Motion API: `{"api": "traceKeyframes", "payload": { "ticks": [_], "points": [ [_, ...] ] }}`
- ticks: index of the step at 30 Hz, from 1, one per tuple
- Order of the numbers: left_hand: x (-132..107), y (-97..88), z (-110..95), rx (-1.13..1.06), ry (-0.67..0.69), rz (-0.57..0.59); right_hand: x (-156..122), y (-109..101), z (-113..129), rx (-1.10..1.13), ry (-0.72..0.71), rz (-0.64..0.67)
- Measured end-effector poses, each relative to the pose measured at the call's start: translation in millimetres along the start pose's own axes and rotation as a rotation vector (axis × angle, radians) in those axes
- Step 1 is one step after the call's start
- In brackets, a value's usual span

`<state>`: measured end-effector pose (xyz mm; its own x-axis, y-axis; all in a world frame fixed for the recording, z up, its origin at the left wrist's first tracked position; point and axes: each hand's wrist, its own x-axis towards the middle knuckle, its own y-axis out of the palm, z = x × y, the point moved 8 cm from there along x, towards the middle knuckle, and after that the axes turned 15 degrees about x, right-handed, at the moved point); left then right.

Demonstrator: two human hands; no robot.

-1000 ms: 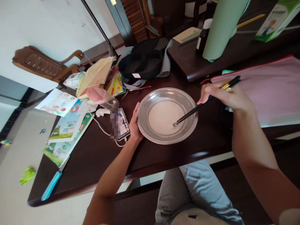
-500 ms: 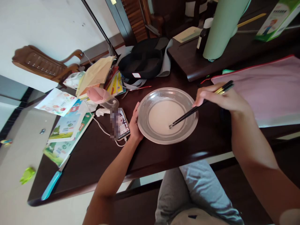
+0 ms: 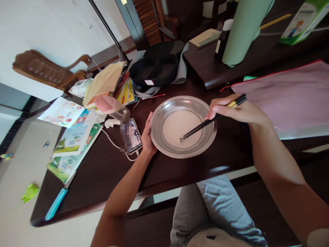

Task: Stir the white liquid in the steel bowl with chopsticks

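Note:
A shallow round metal bowl [image 3: 157, 137] rests on the dark table, with a pale, milky liquid [image 3: 177, 125] covering its bottom. My left hand [image 3: 148, 138] grips the bowl's left rim; its fingertips pass partly out of sight behind the side. In my right hand [image 3: 228, 108], over the bowl's right edge, is a pair of black chopsticks [image 3: 199, 128] with gold bands near the top. They slant down to the left, and their tips dip into the liquid near the front of the bowl.
Left of the bowl lies a phone [image 3: 133, 135] on a white cable. A blue-handled knife [image 3: 58, 202] sits near the table's left corner, below some booklets [image 3: 74, 144]. Behind are a black case [image 3: 154, 70] and a green cylinder [image 3: 243, 34]; a pink mesh pouch [image 3: 288, 99] lies right.
My right hand has shifted a little left and down, carrying the chopstick tips leftward through the liquid. The left hand and the bowl stay in place.

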<state>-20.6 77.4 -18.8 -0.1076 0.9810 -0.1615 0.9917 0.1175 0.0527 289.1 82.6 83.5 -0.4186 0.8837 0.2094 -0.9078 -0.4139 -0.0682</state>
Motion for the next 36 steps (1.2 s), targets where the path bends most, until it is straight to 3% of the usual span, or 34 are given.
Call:
{"api": "traceKeyframes", "payload": {
  "ticks": [2,7,9,14,16,20,22,25,27,29,33,36],
  "points": [
    [0.5,-0.4,1.0,0.002,-0.004,0.004,2.1,3.7,-1.2,-0.033,-0.002,-0.002],
    [0.7,-1.1,0.7,-0.008,-0.001,-0.015,-5.8,-31.1,7.3,-0.088,-0.076,-0.291],
    [0.5,-1.3,1.0,-0.012,-0.007,-0.027,-6.7,-31.6,7.9,-0.051,-0.072,-0.261],
    [0.9,-1.7,2.2,-0.012,-0.016,-0.026,0.9,0.9,-0.3,-0.036,0.005,-0.009],
    [1.0,-1.5,1.8,-0.008,-0.011,-0.017,1.6,-3.1,0.2,-0.069,-0.008,-0.073],
    [0.7,-1.3,1.7,-0.011,-0.016,-0.017,-5.4,-31.0,7.8,-0.099,-0.075,-0.300],
    [0.5,-1.5,1.7,-0.015,-0.018,-0.025,-5.5,-29.8,7.3,-0.071,-0.075,-0.255],
    [0.5,-0.8,2.4,-0.015,-0.022,-0.025,-0.6,-7.6,-0.4,-0.033,-0.021,-0.054],
    [0.6,-0.3,2.7,-0.018,-0.024,-0.020,1.8,2.4,-3.7,-0.040,-0.008,0.004],
    [0.6,0.0,2.2,-0.021,-0.018,-0.016,2.1,-2.5,-2.3,-0.083,-0.030,-0.063],
    [0.3,-0.3,0.8,-0.014,-0.005,-0.014,-5.9,-31.5,8.5,-0.103,-0.093,-0.298],
    [0.2,-0.5,0.9,-0.017,-0.008,-0.012,-5.3,-26.1,8.5,-0.028,-0.085,-0.225]
  ]
}}
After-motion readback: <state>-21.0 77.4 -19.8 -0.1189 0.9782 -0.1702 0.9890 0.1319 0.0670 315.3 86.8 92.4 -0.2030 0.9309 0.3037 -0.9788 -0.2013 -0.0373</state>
